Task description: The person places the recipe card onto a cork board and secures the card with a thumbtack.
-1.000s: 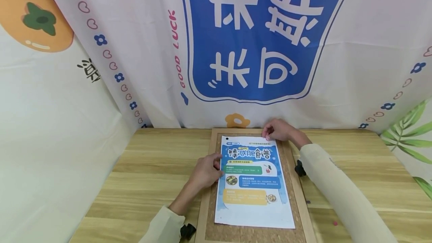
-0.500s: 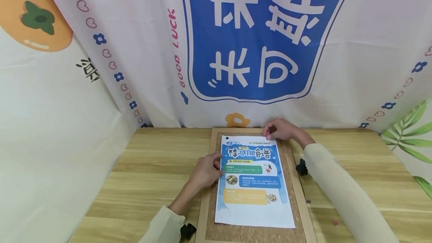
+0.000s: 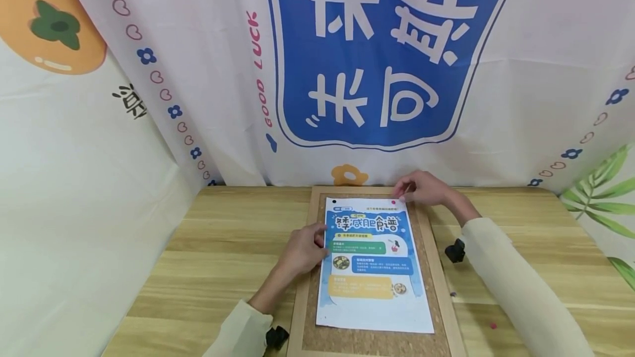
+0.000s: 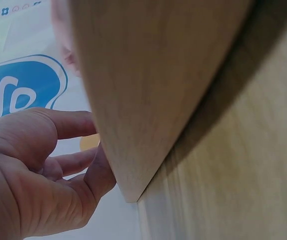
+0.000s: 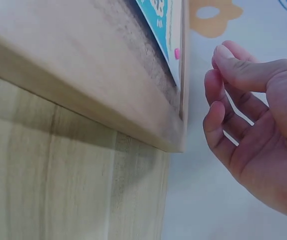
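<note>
A printed poster with blue artwork lies on a wood-framed cork board. A black pushpin sits in its top left corner, a pink pushpin in the top right; in the right wrist view the pink pushpin stands apart from the fingers. My right hand hovers just right of that corner, fingers loosely bent, nothing visible between them. My left hand rests at the poster's left edge with its fingertips on the paper. In the left wrist view, the board's frame hides part of those fingertips.
The board lies on a wooden table against a printed cloth backdrop. A dark pushpin and a pink pushpin lie loose on the table, right of the board. Black wrist cameras hang at both sleeves.
My right hand has let go of the pink pushpin and drawn back slightly up and right, so the pin now shows in the top right corner. My left hand has stayed in place.
</note>
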Tool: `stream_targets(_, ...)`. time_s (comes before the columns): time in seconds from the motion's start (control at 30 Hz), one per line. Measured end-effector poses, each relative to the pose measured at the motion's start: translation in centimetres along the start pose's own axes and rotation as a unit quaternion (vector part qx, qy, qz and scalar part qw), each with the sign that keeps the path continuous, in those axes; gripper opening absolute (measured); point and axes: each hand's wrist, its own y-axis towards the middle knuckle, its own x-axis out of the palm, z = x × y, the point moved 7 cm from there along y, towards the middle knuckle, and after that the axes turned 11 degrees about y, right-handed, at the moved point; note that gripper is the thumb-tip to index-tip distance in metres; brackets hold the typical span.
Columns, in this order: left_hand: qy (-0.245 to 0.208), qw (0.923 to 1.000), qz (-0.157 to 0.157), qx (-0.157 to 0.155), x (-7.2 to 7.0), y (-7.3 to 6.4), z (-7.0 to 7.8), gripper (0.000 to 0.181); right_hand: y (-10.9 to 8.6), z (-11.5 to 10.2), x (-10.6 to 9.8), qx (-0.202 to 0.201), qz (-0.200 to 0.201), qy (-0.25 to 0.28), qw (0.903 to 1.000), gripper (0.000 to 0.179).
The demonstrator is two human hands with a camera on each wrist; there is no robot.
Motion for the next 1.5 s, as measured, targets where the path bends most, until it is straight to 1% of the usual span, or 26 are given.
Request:
stream_targets(0.2,0.006,1.0000,0.001,0.003,-0.1,-0.1,0.1,0.057,-1.5,-0.5,0.2,0.006,0.004,0.004,1.0000,0.015)
stream_targets(0.33,0.002,1.0000,-0.001,0.000,0.0,-0.1,0.0,0.058,-2.6,-0.7,0.1,-0.006,0.013,0.003,0.9999,0.016)
stream_targets(0.53,-0.002,1.0000,-0.004,-0.004,0.0,0.0,0.0,0.057,-4.3,-0.4,0.1,-0.013,0.023,-0.002,0.9996,0.016)
stream_targets(0.73,-0.004,1.0000,-0.005,0.005,0.1,0.1,0.0,0.056,-6.0,-0.4,0.0,-0.030,0.025,0.017,0.9991,0.018)
stream_targets(0.87,-0.014,0.9998,-0.008,0.010,0.1,0.1,-0.1,0.056,-7.2,-0.5,0.1,-0.031,0.022,0.030,0.9988,0.020)
stream_targets(1.03,-0.025,0.9996,-0.013,0.009,0.1,0.1,-0.2,0.056,-8.7,-0.5,0.3,-0.021,0.021,0.042,0.9987,0.023)
stream_targets(1.17,-0.026,0.9995,-0.014,0.008,0.1,0.1,-0.2,0.056,-9.9,-0.2,0.3,-0.011,0.029,0.048,0.9984,0.025)
stream_targets(1.33,-0.030,0.9994,-0.014,0.011,0.0,0.1,-0.2,0.056,-10.9,0.3,0.2,-0.002,0.042,0.042,0.9983,0.026)
stream_targets(1.5,-0.025,0.9995,-0.014,0.011,-0.1,0.1,-0.1,0.056,-11.9,0.5,0.1,-0.003,0.041,0.041,0.9983,0.027)
